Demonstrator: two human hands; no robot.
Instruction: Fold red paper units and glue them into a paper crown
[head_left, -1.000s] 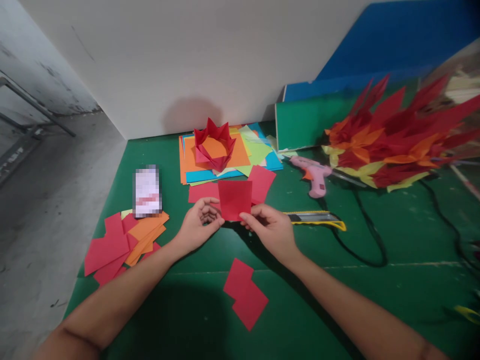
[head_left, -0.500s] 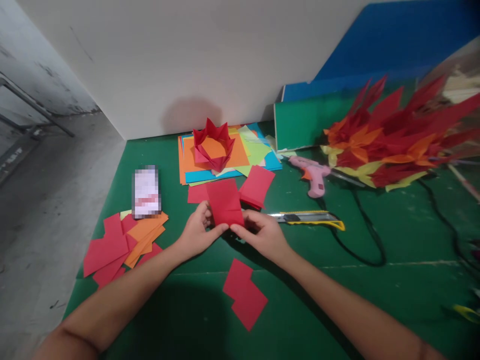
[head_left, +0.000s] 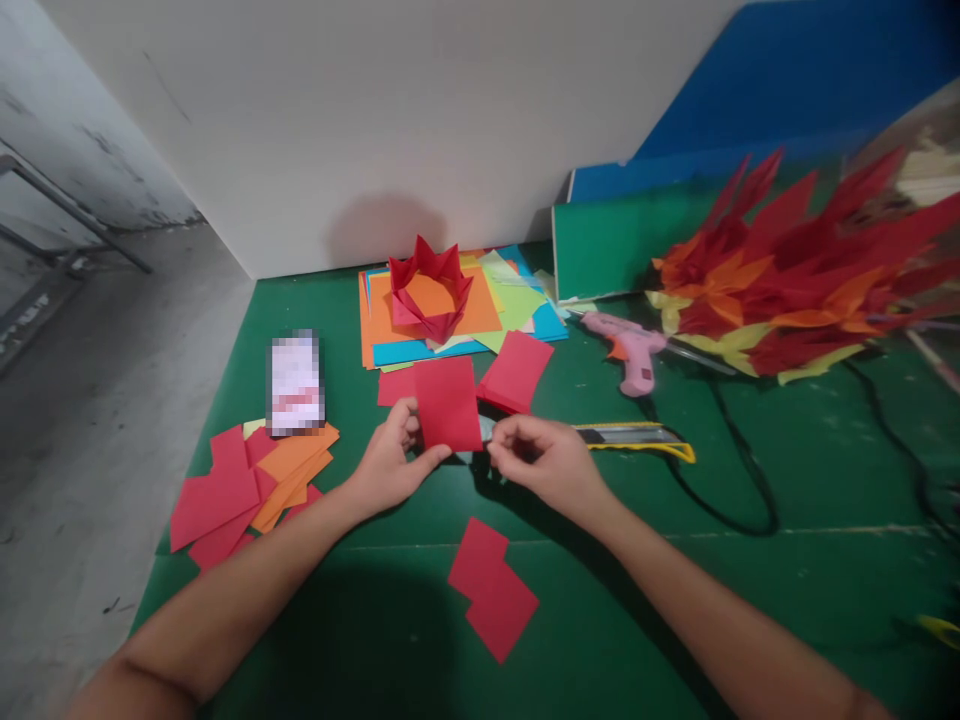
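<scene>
My left hand (head_left: pixel 394 450) grips a red paper square (head_left: pixel 448 405) by its lower left side, with the thumb along the bottom edge. The square is held up above the table. Just right of the square's lower corner is my right hand (head_left: pixel 544 460), its thumb and fingertips drawn together, with nothing visible between them. Behind the held square lie a red paper piece (head_left: pixel 395 387) and a small stack of red paper (head_left: pixel 517 370). A yellow-edged utility knife (head_left: pixel 637 436) lies beyond my right hand. Two red squares (head_left: pixel 501 610) overlap on the table nearer to me.
A folded red paper ring (head_left: pixel 431 325) with points sits on coloured sheets (head_left: pixel 386 352). At left are a phone (head_left: pixel 295 383) and red and orange cut papers (head_left: pixel 217 500). A pink glue gun (head_left: pixel 637 350) with a black cord and a flame-like paper decoration (head_left: pixel 795 270) stand right.
My right hand has let go of the red paper square and moved slightly right. The square now stands more upright in my left hand alone.
</scene>
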